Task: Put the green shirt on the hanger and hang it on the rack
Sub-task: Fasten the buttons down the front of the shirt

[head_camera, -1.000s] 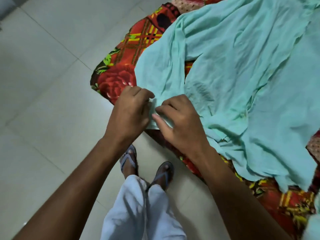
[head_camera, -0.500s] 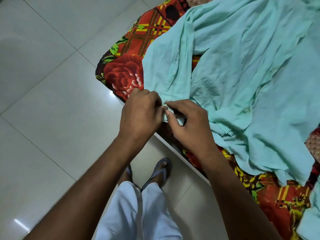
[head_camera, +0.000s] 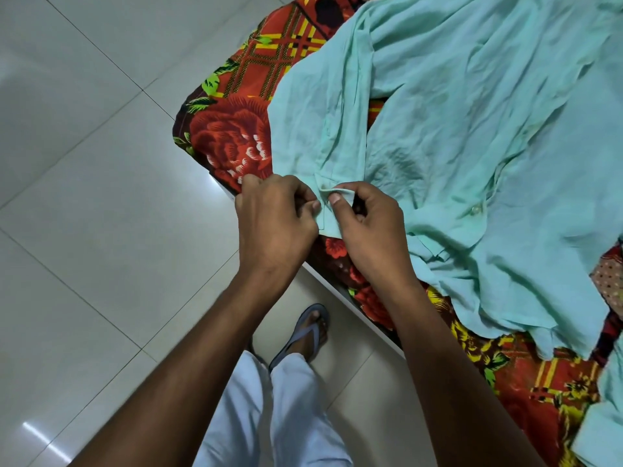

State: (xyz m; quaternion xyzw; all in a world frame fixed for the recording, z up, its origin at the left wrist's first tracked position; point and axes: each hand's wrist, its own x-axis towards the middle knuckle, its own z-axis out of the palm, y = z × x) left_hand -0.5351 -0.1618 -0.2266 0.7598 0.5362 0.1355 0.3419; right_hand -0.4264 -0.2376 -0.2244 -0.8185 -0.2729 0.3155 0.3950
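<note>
A pale green shirt (head_camera: 455, 129) lies spread and rumpled over a bed, one sleeve reaching toward the bed's near corner. My left hand (head_camera: 274, 224) and my right hand (head_camera: 367, 227) are side by side at the cuff end of that sleeve, each pinching the fabric between thumb and fingers. A small button (head_camera: 476, 209) shows on the shirt to the right of my right hand. No hanger and no rack are in view.
The bed has a red floral and plaid bedcover (head_camera: 232, 143) and a white frame edge (head_camera: 350, 301) running along below my hands. Glossy white floor tiles (head_camera: 94, 197) fill the left side. My legs in light trousers and a sandalled foot (head_camera: 310, 335) stand beside the bed.
The view has shifted slightly, so the bed corner sits higher and further right. My hands stay pinched on the sleeve end, now with the thumbs turned up and a fold of cuff raised between them.
</note>
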